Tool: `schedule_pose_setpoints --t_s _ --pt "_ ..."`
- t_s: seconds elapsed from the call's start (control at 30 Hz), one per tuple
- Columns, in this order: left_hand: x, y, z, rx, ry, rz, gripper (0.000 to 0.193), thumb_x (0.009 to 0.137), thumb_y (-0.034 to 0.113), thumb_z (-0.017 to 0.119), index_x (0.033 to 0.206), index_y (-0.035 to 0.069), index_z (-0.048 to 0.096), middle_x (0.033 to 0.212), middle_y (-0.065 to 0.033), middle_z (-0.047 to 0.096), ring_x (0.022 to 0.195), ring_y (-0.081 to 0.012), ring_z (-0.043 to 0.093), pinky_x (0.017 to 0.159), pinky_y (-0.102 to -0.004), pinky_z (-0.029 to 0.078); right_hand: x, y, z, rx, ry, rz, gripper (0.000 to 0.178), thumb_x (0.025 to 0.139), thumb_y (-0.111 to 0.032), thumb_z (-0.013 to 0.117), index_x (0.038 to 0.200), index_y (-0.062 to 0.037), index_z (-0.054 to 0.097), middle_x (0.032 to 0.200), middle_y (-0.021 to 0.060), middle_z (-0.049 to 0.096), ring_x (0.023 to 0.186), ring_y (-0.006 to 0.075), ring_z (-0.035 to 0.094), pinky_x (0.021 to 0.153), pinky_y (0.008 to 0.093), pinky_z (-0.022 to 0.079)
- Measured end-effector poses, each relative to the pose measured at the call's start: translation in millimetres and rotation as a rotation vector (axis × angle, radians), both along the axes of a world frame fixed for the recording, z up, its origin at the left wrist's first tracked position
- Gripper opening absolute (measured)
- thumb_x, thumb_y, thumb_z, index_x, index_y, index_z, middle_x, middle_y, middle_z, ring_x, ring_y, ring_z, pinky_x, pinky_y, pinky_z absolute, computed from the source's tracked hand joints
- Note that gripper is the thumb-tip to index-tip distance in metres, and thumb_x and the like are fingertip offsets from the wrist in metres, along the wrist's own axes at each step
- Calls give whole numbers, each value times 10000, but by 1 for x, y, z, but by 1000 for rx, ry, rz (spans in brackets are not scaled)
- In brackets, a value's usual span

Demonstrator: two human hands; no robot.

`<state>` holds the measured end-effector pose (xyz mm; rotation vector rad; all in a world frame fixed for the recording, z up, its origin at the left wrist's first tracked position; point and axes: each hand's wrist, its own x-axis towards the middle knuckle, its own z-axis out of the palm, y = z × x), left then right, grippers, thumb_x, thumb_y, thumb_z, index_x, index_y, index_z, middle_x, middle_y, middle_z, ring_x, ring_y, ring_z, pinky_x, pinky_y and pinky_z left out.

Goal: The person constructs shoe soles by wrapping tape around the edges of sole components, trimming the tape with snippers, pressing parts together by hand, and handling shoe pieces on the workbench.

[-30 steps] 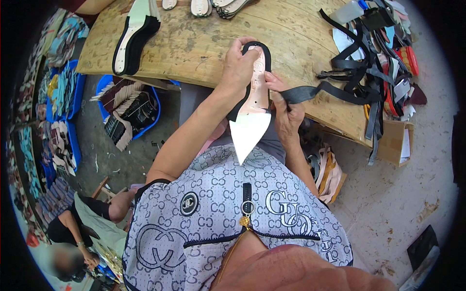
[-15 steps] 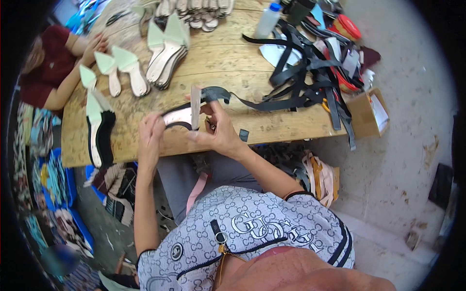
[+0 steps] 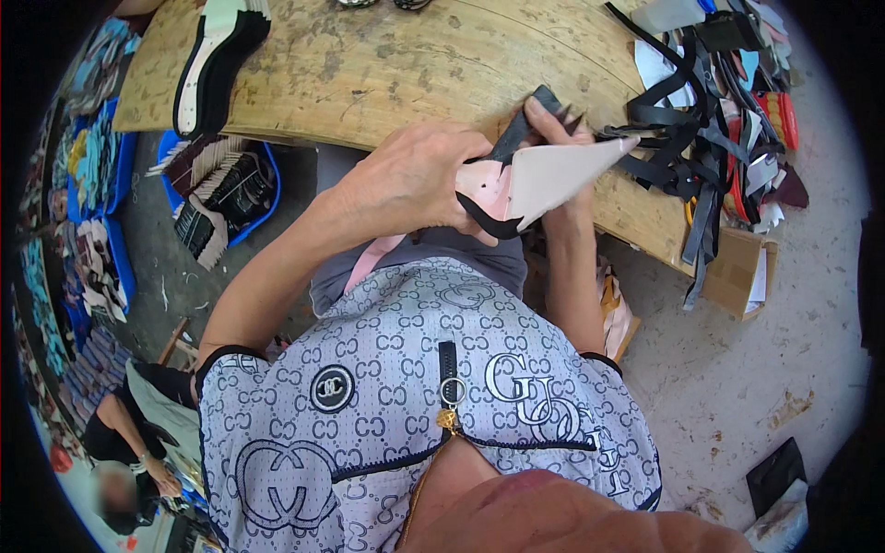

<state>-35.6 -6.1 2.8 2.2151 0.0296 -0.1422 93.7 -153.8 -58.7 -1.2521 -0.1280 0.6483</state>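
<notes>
A pale pointed shoe insole (image 3: 567, 180) is held over the table's near edge, its tip pointing right. Black edging (image 3: 484, 219) follows its curved pink part. My left hand (image 3: 406, 175) is closed round the pink end from the left, its lower fingers partly under it. A black strip (image 3: 518, 129) rises from beside the pink part toward my right hand (image 3: 550, 127). That hand is behind the insole, its thumb pressing on the strip's upper end. The insole hides much of the right palm and fingers.
A stack of black-edged insoles (image 3: 217, 64) lies at the table's far left. Tangled black straps (image 3: 687, 152) spread over the right side, with a cardboard box (image 3: 733, 263) beside the table. Below left, a blue basin (image 3: 267, 189) holds dark and pale pieces. A person (image 3: 129, 433) is at lower left.
The view has tilted downward. The insole, earlier with its tip part upright, now points right. My left hand has moved right onto it, and my right hand has gone behind it.
</notes>
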Motion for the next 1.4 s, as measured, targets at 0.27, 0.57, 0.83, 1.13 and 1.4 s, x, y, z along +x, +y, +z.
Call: schedule_pose_setpoints --t_s 0.27,0.57,0.83,1.13,1.4 --pt "16 8 -24 -202 -160 29 647 569 272 847 1139 88 604 910 -156 658 897 -327 625 777 -398 489 32 7 22 -170 -249 74 212 827 -199 688 794 3 635 599 9 548 427 59 454 393 204 298" --pt "12 21 -50 9 -201 51 622 595 287 841 1112 65 578 905 -152 649 901 -353 613 749 -413 486 -3 -31 4 -329 -306 353 470 991 -414 397 985 -5 629 638 4 515 564 99 437 518 249 356" --pt "-23 39 -36 89 -101 -115 707 555 266 848 1167 48 570 983 -150 639 960 -346 598 804 -408 476 -16 -7 -15 178 298 633 267 923 -222 546 1097 -30 486 799 90 619 601 97 496 452 203 298" --pt "-29 39 -67 208 -128 218 761 578 317 846 1230 76 539 986 -154 636 938 -343 613 783 -416 491 -1 7 14 -75 109 399 404 949 -199 503 1285 -2 396 967 114 614 560 86 534 424 173 341" --pt "-33 -13 -76 -750 373 413 376 809 289 707 1013 -15 617 758 -48 598 688 -144 596 614 -288 489 -61 -27 -13 -158 -173 38 239 917 -272 599 929 -37 643 666 -45 568 492 8 433 414 178 317"
